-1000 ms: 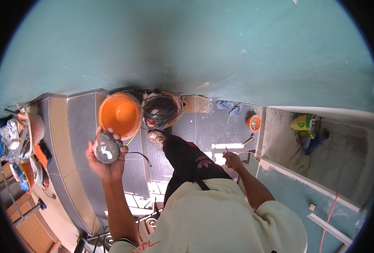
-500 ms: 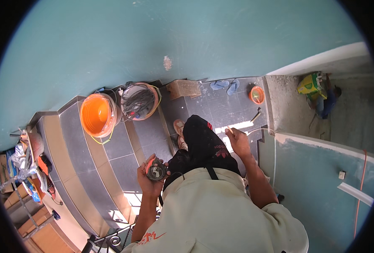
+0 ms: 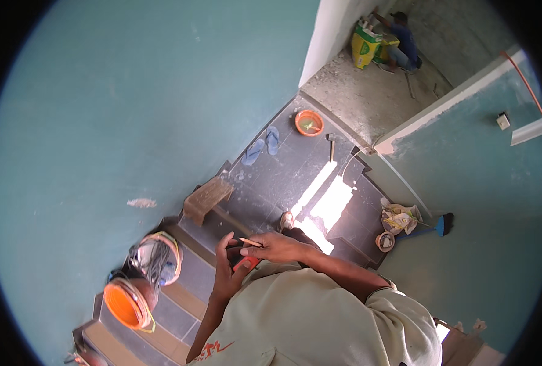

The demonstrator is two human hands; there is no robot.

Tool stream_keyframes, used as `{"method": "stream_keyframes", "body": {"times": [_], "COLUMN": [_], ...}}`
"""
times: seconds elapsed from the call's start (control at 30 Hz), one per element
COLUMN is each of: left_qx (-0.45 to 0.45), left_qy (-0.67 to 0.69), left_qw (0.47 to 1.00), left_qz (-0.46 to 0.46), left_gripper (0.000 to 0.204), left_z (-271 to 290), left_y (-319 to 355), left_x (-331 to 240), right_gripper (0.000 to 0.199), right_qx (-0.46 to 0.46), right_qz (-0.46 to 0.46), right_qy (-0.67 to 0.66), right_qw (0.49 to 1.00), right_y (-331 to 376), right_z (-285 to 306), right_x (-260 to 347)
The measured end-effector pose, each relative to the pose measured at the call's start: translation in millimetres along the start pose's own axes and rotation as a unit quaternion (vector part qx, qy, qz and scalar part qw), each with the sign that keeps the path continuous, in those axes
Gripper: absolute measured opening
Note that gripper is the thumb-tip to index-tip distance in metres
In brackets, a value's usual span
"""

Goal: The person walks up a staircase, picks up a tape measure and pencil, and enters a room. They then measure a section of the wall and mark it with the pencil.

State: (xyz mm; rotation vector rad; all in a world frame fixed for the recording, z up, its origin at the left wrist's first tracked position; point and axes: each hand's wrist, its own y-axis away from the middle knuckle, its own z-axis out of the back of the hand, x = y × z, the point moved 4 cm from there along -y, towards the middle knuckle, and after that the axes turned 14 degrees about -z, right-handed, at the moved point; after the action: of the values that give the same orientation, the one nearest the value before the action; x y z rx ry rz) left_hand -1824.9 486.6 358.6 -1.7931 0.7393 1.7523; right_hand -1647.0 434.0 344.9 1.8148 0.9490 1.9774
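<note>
In front of my body both hands are close together. My left hand [image 3: 223, 282] is closed around a red-and-black tape measure [image 3: 247, 262], partly hidden by the fingers; its thumb side faces my right hand. A light wooden pencil [image 3: 250, 242] is pinched in my right hand [image 3: 278, 247], its tip pointing left. The right fingers reach over the tape measure; whether they touch it I cannot tell.
Stairs descend at lower left, with an orange bucket [image 3: 124, 304] and a bucket of cables [image 3: 157, 259]. On the landing are a wooden stool [image 3: 207, 198], slippers [image 3: 254, 152], an orange basin [image 3: 309, 123], a hammer [image 3: 331, 146] and a broom [image 3: 445, 224]. A person [image 3: 403, 43] crouches beyond the doorway.
My view has turned right toward the doorway. My hands, wide apart before, have come together, bringing the pencil over to the tape measure. The stairs have shifted to the lower left.
</note>
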Motion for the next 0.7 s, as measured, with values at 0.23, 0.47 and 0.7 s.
{"method": "stream_keyframes", "body": {"times": [0.23,0.47,0.7], "left_qx": [0.220,0.358,0.283], "left_qy": [-0.260,-0.244,-0.176], "left_qw": [0.925,0.874,0.926], "left_qz": [-0.168,-0.220,-0.175], "left_gripper": [0.101,0.110,0.106], "left_z": [-137.2,-221.2,-288.3], "left_y": [-180.7,-306.5,-458.0], "left_x": [56.8,63.8,137.4], "right_gripper": [0.076,0.044,0.038], "right_qx": [-0.114,-0.152,-0.307], "right_qz": [-0.058,-0.019,-0.024], "right_qy": [-0.126,-0.360,-0.537], "right_qw": [0.984,0.920,0.785], "right_y": [9.3,35.0,21.5], "right_z": [167.8,273.5,441.4], "right_x": [-104.1,-125.4,-177.0]}}
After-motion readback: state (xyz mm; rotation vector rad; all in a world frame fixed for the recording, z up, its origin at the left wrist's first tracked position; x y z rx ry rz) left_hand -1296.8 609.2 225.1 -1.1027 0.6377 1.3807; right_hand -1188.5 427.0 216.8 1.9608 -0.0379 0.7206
